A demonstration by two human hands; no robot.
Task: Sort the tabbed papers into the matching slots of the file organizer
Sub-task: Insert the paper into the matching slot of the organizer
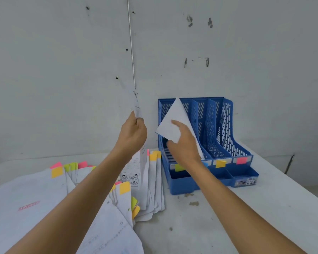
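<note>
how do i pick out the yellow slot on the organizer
Find the blue organizer against the wall, on the right of the table. A row of coloured tabs runs along its front; the yellow tab is second from the right. Its neighbours carry a pink tab on the right and a blue tab, half hidden by an arm, on the left.

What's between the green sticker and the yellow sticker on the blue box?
A blue sticker, half hidden behind the wrist of the right hand, as the head view shows.
</note>
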